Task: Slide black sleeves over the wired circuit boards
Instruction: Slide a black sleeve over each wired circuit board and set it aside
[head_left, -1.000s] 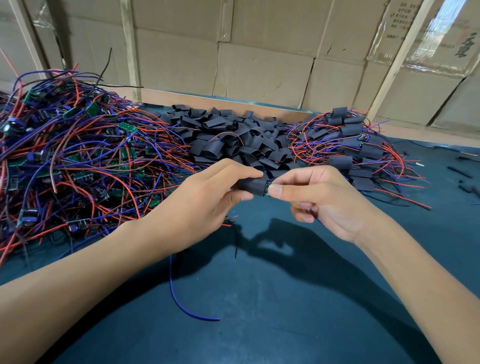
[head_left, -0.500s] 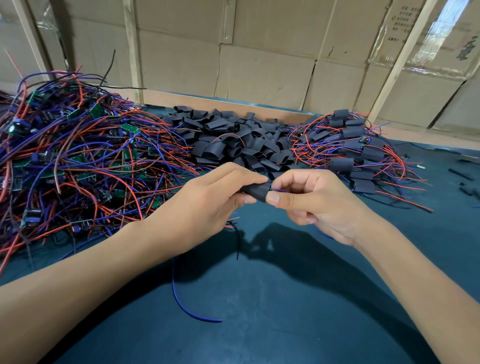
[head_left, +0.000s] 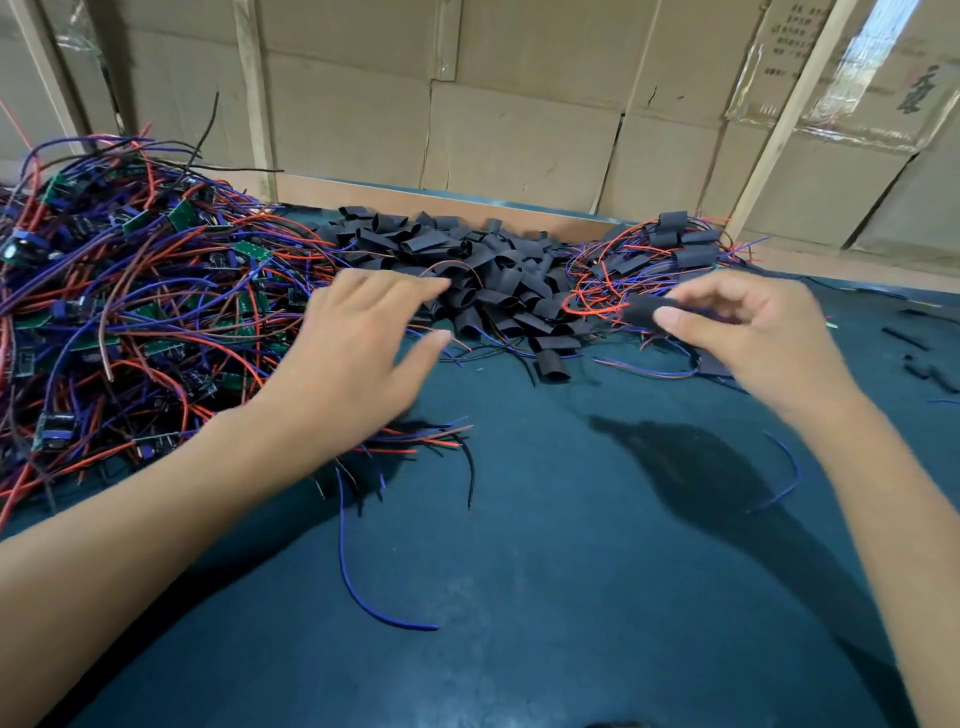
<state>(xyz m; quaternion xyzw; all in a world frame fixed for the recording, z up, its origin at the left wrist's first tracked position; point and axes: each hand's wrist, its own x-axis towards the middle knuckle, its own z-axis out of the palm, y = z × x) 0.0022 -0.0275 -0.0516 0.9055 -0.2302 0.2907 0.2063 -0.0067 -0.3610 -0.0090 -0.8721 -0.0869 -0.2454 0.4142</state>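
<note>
My right hand (head_left: 753, 338) pinches a sleeved circuit board (head_left: 644, 310), a black sleeve with red and purple wires trailing left, just in front of the finished pile (head_left: 670, 249) at the back right. My left hand (head_left: 363, 343) hovers with fingers spread and holds nothing, between the big heap of bare wired boards (head_left: 130, 312) on the left and the heap of loose black sleeves (head_left: 478, 275) in the middle. Motion blur softens both hands.
The work surface is a dark teal mat (head_left: 519, 597). A loose purple wire (head_left: 363, 587) lies in front of my left arm and another (head_left: 784, 478) by my right wrist. Black scraps (head_left: 914, 353) sit at the far right. Cardboard boxes (head_left: 519, 130) wall off the back.
My hands have parted. The left hand let go of the sleeve and swung left toward the board heap; the right hand carried the sleeved board to the right, toward the finished pile.
</note>
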